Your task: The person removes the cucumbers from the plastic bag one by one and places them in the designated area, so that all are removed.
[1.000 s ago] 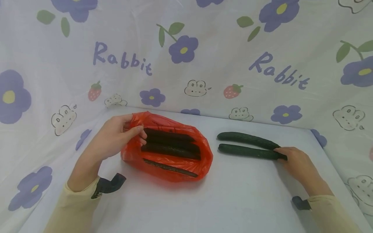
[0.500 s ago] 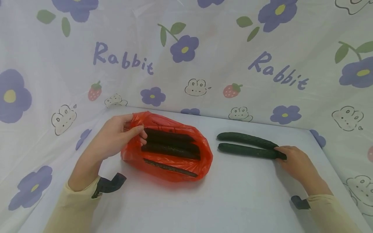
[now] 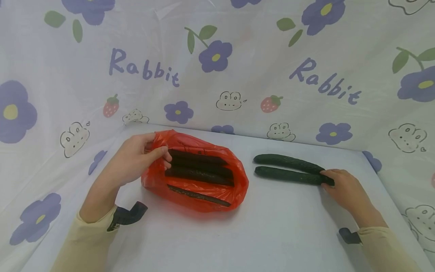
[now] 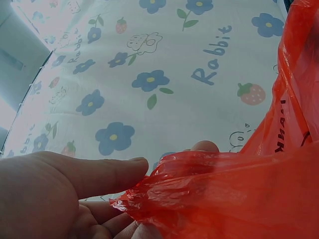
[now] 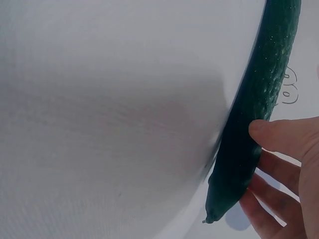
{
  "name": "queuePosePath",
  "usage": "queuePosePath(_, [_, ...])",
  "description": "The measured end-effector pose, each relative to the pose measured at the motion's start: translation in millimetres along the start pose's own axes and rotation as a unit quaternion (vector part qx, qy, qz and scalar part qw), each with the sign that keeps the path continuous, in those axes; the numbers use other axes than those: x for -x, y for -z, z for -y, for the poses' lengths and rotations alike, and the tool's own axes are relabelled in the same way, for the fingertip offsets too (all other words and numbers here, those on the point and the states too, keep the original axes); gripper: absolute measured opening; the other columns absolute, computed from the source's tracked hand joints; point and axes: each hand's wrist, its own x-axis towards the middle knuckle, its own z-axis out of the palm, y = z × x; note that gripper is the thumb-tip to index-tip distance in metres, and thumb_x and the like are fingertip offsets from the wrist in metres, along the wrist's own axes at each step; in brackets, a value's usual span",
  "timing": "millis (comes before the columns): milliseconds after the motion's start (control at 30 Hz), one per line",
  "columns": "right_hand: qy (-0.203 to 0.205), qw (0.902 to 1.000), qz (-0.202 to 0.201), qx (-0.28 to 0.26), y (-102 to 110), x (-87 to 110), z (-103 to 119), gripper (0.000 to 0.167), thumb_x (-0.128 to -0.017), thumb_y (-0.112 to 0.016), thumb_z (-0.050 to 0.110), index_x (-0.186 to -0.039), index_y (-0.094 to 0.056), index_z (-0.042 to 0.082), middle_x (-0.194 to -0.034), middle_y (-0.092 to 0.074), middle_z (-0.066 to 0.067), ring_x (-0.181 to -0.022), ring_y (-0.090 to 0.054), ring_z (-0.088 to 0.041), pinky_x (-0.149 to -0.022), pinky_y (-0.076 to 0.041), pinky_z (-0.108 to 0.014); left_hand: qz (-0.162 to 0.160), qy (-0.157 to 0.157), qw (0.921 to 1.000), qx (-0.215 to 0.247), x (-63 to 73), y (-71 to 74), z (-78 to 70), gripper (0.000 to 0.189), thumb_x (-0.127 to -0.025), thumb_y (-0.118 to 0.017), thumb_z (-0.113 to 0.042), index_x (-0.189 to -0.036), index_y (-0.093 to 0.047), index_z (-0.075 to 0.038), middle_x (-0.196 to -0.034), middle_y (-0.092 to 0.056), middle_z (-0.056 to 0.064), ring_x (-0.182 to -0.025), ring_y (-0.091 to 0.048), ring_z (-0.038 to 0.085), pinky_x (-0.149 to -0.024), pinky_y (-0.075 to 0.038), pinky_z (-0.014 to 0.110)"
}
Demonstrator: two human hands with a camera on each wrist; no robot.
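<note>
My left hand (image 3: 136, 158) pinches the left side of the rim of a red plastic bag (image 3: 200, 204), whose mouth gapes toward me. In the left wrist view the gathered film (image 4: 164, 194) runs between thumb and fingers. Several dark cucumbers (image 3: 200, 175) lie lengthwise inside the bag. To its right, two green cucumbers lie side by side on the table, a far one (image 3: 285, 161) and a near one (image 3: 289, 175). My right hand (image 3: 346, 189) grips the right end of the near cucumber, thumb (image 5: 271, 132) on one side and fingers on the other.
White table surface (image 3: 272, 234) spreads in front of the bag and between it and the cucumbers. A white cloth (image 3: 255, 75) printed with flowers, rabbits and strawberries hangs behind and at both sides. A dark strap (image 3: 127, 214) sticks out from the left cuff.
The right thumb has come round the near side of the cucumber's end, and that cucumber has shifted very slightly toward the far one. The left hand and the bag stay put.
</note>
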Motion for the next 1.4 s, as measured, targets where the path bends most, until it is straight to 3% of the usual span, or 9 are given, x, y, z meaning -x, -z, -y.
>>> queuePosePath(367, [0.012,0.9965,-0.081,-0.014,12,-1.4,14,0.042,-0.093,-0.083,0.004,-0.131,-0.07,-0.005,-0.128,-0.067,-0.034,-0.123,-0.059,-0.057,-0.101,-0.045,-0.074,0.001,-0.004,1.0,-0.006,-2.9,3.4,0.8,0.018,-0.112,-0.062,-0.018,-0.123,-0.065,-0.003,-0.098,-0.077,0.008,-0.094,-0.076,0.023,-0.095,-0.061,0.039])
queuePosePath(667, [0.066,0.9792,-0.184,-0.054,41,-10.9,65,0.042,-0.09,-0.087,0.005,-0.129,-0.074,0.001,-0.126,-0.073,-0.024,-0.118,-0.067,-0.048,-0.093,-0.052,-0.067,0.005,-0.004,1.0,0.004,-3.8,4.2,0.8,0.021,-0.113,-0.062,-0.021,-0.124,-0.065,-0.004,-0.098,-0.077,0.007,-0.091,-0.077,0.021,-0.097,-0.058,0.036])
queuePosePath(967, [0.097,0.9718,-0.197,-0.086,65,-26.0,130,0.045,-0.089,-0.089,0.003,-0.132,-0.075,0.004,-0.128,-0.075,-0.017,-0.122,-0.069,-0.04,-0.099,-0.055,-0.062,0.013,-0.002,0.9998,0.013,-3.9,4.9,1.4,0.021,-0.112,-0.063,-0.02,-0.123,-0.065,-0.002,-0.096,-0.077,0.008,-0.089,-0.077,0.023,-0.093,-0.059,0.028])
queuePosePath(1400, [0.135,0.9682,-0.18,-0.11,77,-39.0,175,0.047,-0.09,-0.089,0.005,-0.135,-0.074,0.005,-0.13,-0.075,-0.014,-0.119,-0.072,-0.036,-0.1,-0.057,-0.058,0.016,-0.005,0.9997,0.019,-3.5,4.9,3.4,0.022,-0.11,-0.065,-0.017,-0.126,-0.064,-0.001,-0.095,-0.077,0.009,-0.087,-0.077,0.025,-0.089,-0.06,0.025])
